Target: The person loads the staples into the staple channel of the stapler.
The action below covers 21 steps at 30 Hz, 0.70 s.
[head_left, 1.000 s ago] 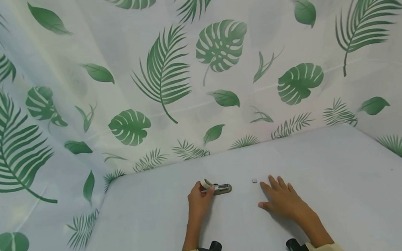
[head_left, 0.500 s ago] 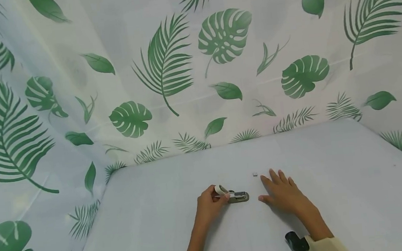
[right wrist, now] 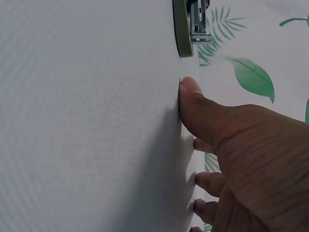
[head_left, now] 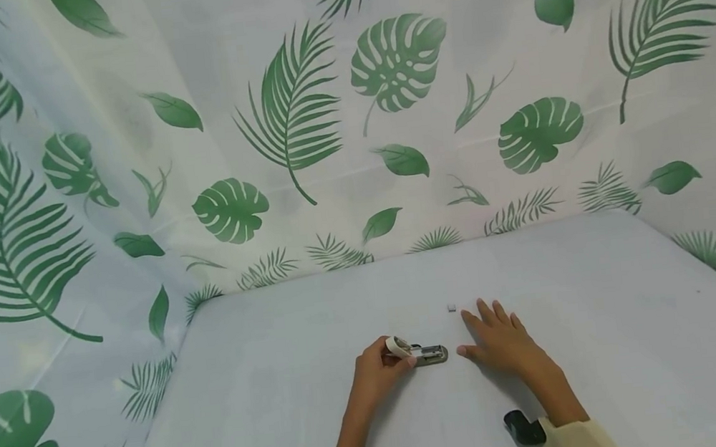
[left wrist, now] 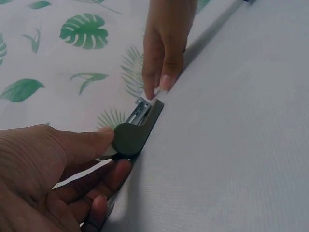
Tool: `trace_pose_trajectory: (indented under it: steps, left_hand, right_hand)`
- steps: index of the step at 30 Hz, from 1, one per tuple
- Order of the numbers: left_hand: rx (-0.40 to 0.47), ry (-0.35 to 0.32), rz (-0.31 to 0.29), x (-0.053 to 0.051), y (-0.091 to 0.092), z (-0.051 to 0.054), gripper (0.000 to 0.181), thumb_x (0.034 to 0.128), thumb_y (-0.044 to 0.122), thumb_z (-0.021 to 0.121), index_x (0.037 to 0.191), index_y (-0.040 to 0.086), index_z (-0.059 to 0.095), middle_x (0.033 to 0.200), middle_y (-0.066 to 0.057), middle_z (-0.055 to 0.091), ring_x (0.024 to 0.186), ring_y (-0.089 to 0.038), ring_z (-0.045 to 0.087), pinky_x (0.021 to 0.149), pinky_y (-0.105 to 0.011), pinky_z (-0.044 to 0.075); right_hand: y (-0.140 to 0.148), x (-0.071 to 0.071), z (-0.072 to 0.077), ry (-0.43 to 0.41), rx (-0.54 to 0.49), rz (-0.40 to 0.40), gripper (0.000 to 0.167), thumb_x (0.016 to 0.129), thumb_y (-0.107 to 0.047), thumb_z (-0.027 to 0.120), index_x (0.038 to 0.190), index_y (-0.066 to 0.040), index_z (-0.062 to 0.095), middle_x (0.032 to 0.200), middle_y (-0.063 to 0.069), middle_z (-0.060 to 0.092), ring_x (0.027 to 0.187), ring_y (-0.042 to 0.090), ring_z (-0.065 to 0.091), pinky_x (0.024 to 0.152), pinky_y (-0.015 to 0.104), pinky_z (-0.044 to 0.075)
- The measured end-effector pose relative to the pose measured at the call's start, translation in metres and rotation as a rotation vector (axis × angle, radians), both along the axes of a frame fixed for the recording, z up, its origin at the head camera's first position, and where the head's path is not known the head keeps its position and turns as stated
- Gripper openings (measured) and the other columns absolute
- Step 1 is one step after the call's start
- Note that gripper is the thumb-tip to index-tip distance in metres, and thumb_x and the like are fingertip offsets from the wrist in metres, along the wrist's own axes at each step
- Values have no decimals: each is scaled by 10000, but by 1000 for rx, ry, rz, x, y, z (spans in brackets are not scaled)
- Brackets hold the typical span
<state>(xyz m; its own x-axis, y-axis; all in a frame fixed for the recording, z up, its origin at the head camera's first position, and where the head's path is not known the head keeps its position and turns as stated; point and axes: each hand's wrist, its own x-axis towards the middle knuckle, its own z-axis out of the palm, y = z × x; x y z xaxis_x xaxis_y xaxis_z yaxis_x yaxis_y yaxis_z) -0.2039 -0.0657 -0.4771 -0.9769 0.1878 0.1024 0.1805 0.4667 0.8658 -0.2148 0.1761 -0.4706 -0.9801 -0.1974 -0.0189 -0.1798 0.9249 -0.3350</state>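
Note:
A small stapler (head_left: 430,355) with an olive-green base lies on the white table, its pale top cover (head_left: 399,347) swung up and back so that the metal staple channel (left wrist: 138,112) shows. My left hand (head_left: 375,375) grips it at the hinge end between thumb and fingers. To the right, my right hand (head_left: 502,343) rests on the table with fingers spread, holding nothing; its thumb tip is just beyond the stapler's front end, apart from it. Close to the right index fingertip lies a tiny silver-grey piece (head_left: 452,308), perhaps a strip of staples. In the right wrist view the stapler's front end (right wrist: 183,29) shows above the thumb.
The white-covered table (head_left: 272,404) reaches back to a hanging cloth (head_left: 321,112) printed with green leaves, which also closes off both sides. Black wrist cameras (head_left: 524,428) sit on both forearms. A tiny dark speck is at the table's right.
My left hand has brought the stapler rightward and nearer to me, closer to the right thumb, with its cover still raised. The right hand has stayed flat beside the small silver piece.

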Motion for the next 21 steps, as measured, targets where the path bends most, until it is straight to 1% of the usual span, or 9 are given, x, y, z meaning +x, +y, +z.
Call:
trace_pose_trajectory:
  steps: [5, 9, 15, 21]
  left_hand:
    - [-3, 14, -5, 2, 1, 0, 301, 815, 181, 792, 1049, 34, 671, 922, -79, 720, 781, -120, 661, 669, -214, 509]
    - [5, 14, -3, 1, 3, -1, 295, 812, 183, 794, 1047, 46, 680, 921, -68, 720, 791, -123, 667, 680, -218, 512]
    - [19, 11, 10, 1, 4, -3, 289, 804, 177, 801, 1051, 71, 695, 930, -63, 722, 789, -112, 664, 679, -216, 508]
    - [28, 3, 13, 2, 4, -3, 288, 802, 184, 804, 1050, 82, 699, 940, -57, 723, 798, -109, 664, 691, -220, 506]
  right_hand:
    - [0, 2, 0, 9, -5, 0, 733, 876, -428, 678, 1436, -18, 441, 1530, 337, 265, 1403, 578, 170, 1085, 721, 162]
    - [0, 3, 1, 18, -2, -1, 730, 876, -427, 679, 1434, -19, 444, 1529, 336, 271, 1402, 579, 174, 1084, 720, 167]
    - [0, 2, 1, 8, -5, -3, 739, 872, -427, 683, 1436, -15, 439, 1532, 337, 262, 1404, 579, 166, 1086, 720, 161]
    - [1, 1, 1, 18, -38, 9, 736, 862, -411, 701, 1418, 5, 456, 1516, 348, 285, 1401, 573, 190, 1089, 707, 180]
